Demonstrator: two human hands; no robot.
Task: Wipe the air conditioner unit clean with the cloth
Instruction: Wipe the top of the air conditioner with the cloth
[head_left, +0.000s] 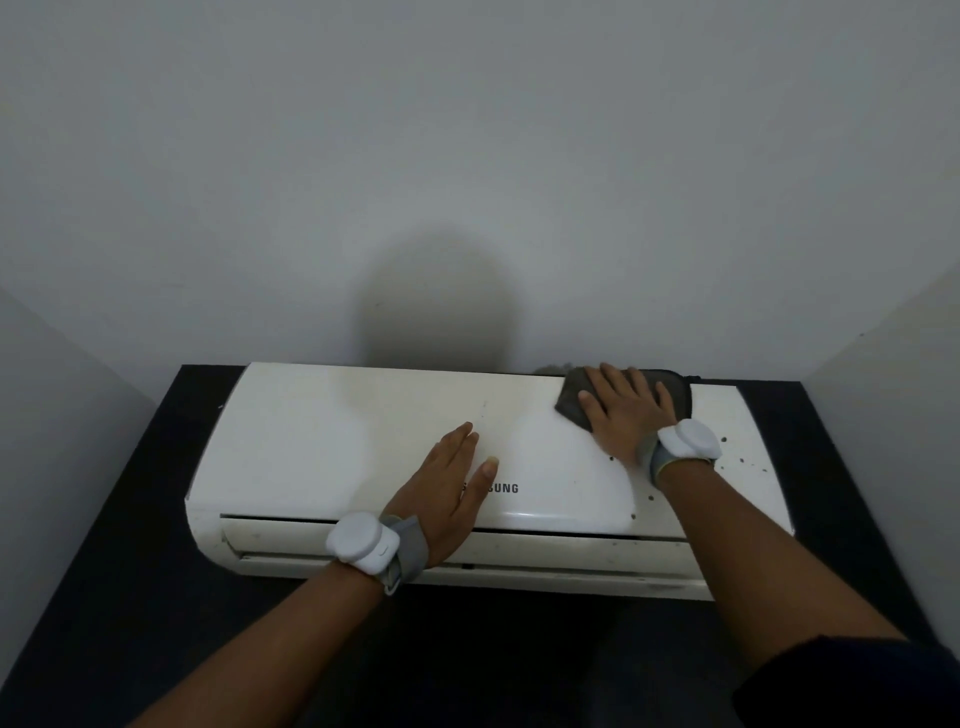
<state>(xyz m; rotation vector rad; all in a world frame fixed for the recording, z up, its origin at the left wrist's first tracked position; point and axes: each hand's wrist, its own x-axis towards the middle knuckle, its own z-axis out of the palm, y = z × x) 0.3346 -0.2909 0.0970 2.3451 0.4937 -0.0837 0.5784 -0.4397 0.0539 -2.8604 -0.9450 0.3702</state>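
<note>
**Soft cloth, hard smooth shell: press flat, do not pinch**

The cloth (570, 399) is a dark grey rag lying on the far right part of the air conditioner (322, 441), up by the back edge. It looks thin and limp and creases under the palm, so it will likely bunch or slide if only dragged by a corner. A flat palm in its middle suits it best. The right hand (626, 410) does just that: fingers straight and spread, pressing the cloth down rather than gripping it.

The air conditioner is a long white unit lying on its back. Its front panel looks glossy, hard and gently curved, so the cloth should glide easily. The shell is probably thin plastic that flexes under hard pressure, and the flap (519, 545) along the near edge looks like the weakest part. The whole unit is likely bulky but light enough to shift when pushed. Dark specks (740, 460) dot the right end, beside the cloth.

The left hand (447, 488) lies flat with straight fingers on the middle of the panel, partly over the logo and holding nothing. I judge it is steadying the unit.

The unit rests on a dark bench (130, 519) set against a plain pale wall (467, 156). Each wrist carries a white device on a grey band.
</note>
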